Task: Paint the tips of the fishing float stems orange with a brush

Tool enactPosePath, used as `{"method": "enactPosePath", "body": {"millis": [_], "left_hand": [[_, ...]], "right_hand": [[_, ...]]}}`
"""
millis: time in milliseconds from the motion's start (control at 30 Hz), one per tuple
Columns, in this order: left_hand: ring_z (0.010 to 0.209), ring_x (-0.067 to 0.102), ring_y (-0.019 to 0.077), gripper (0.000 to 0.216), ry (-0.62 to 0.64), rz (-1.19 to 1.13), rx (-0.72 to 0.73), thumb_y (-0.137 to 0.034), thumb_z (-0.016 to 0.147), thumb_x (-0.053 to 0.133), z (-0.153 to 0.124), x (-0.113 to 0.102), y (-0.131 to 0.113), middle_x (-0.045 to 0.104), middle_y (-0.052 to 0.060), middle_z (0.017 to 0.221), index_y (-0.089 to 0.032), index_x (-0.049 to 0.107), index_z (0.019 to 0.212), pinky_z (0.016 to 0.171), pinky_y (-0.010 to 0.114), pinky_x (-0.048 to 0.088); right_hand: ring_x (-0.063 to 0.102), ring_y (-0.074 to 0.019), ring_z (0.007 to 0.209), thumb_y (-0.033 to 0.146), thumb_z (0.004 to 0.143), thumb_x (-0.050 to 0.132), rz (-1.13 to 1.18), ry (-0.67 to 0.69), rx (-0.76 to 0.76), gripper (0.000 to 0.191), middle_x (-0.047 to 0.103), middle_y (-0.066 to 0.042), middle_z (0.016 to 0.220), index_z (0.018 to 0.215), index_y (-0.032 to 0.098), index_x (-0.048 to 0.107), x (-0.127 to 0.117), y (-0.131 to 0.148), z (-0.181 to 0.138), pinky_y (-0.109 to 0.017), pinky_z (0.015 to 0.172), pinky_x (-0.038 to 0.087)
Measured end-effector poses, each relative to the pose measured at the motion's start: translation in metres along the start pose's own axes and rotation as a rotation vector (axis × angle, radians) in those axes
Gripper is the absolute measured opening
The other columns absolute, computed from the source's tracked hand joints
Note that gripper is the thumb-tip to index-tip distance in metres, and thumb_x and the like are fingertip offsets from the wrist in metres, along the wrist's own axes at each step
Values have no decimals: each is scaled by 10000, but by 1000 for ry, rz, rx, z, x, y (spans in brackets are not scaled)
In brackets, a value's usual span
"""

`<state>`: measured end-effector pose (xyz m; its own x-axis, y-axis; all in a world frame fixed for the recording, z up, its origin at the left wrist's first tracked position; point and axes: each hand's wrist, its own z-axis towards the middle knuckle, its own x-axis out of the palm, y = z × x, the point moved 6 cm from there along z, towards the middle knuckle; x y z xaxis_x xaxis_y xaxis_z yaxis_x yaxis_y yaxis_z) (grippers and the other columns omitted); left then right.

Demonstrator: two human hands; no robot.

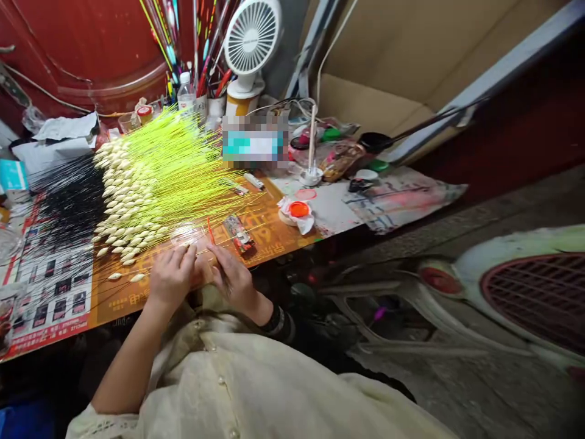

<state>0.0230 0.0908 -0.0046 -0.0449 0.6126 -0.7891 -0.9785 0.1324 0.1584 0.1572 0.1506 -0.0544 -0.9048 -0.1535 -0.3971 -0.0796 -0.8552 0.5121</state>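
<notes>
My left hand [172,274] is closed in a pinch at the table's near edge; what its fingertips hold is too small to make out. Close by on the right, my right hand [234,279] has its fingers closed around a thin orange-red stick [210,230] that points up and away. Past the fingers lies a clear plastic piece [186,231]. Many fishing floats [123,189] with cream bodies lie in a dense pile, their yellow-green stems [183,164] toward the right and black stems [73,189] toward the left. Two floats [137,277] sit apart, left of my left hand.
A small patterned box [239,234] lies right of my hands, with an open pot of orange paint [299,210] beyond it. At the back stand a white fan [252,38], a plastic bottle [185,91] and upright finished floats [171,42]. Paint-stained paper [402,195] covers the table's right end.
</notes>
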Motion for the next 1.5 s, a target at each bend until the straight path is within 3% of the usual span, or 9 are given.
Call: {"method": "enactPosePath", "body": {"millis": [133, 300, 433, 600, 733, 833, 967, 1267, 1500], "left_hand": [[763, 648, 193, 226, -18, -55, 8, -202, 1003, 489, 29, 22, -15, 735, 96, 904, -169, 656, 1152, 688, 343, 427], [710, 614, 178, 199, -12, -59, 28, -193, 1006, 494, 38, 30, -20, 689, 60, 786, -177, 655, 1121, 657, 336, 393], [720, 628, 169, 232, -30, -93, 25, -197, 1011, 485, 36, 33, -18, 705, 61, 807, -194, 644, 1181, 671, 325, 400], [747, 653, 177, 249, -61, -62, 51, -192, 989, 542, 38, 33, -17, 742, 74, 881, -193, 623, 1225, 690, 327, 423], [731, 657, 178, 257, -76, -46, 61, -183, 968, 578, 40, 30, -16, 750, 62, 879, -204, 621, 1221, 692, 327, 430], [717, 660, 177, 289, -81, -42, 64, -179, 955, 589, 40, 30, -15, 755, 56, 884, -223, 625, 1238, 697, 324, 435], [714, 664, 183, 360, -108, -32, 74, -173, 932, 627, 38, 32, -13, 767, 60, 915, -230, 611, 1287, 712, 318, 446], [700, 659, 175, 342, -119, -22, 78, -188, 935, 651, 41, 30, -14, 765, 48, 882, -213, 626, 1275, 695, 317, 453], [715, 657, 172, 306, -114, -45, 57, -190, 924, 687, 40, 32, -13, 771, 48, 904, -218, 666, 1228, 703, 313, 445]], "right_hand": [[574, -242, 1359, 167, 996, 478, -5, -11, 31, 674, 549, -94, 1508, 1616, 282, 242, -5, -6, 3, -451, 1115, 548], [670, -214, 1232, 157, 1000, 460, 19, -50, 43, 655, 594, -103, 1461, 1611, 273, 256, -30, -10, 5, -391, 1056, 585], [745, -194, 1033, 163, 996, 469, -46, -141, 66, 552, 695, -97, 1319, 1534, 279, 417, -76, -20, 0, -368, 943, 625], [738, -196, 864, 201, 996, 489, -165, -294, 213, 314, 767, -79, 987, 1253, 234, 666, -152, -52, -2, -363, 818, 625], [719, -187, 766, 314, 1001, 507, -239, -354, 382, 252, 753, -59, 863, 1104, 207, 711, -199, -81, 8, -349, 784, 611], [691, -174, 696, 379, 1000, 505, -261, -380, 447, 277, 725, -38, 775, 991, 205, 721, -218, -97, 20, -310, 702, 583], [661, -157, 655, 367, 995, 493, -293, -334, 442, 284, 707, -25, 733, 910, 205, 710, -222, -113, 37, -279, 651, 532], [631, -159, 640, 275, 944, 504, -358, -156, 381, 229, 716, -37, 744, 839, 197, 692, -198, -142, 52, -281, 642, 479], [681, -178, 727, 266, 963, 490, -300, -186, 383, 228, 726, -42, 785, 880, 197, 691, -196, -138, 45, -300, 711, 525]]}}
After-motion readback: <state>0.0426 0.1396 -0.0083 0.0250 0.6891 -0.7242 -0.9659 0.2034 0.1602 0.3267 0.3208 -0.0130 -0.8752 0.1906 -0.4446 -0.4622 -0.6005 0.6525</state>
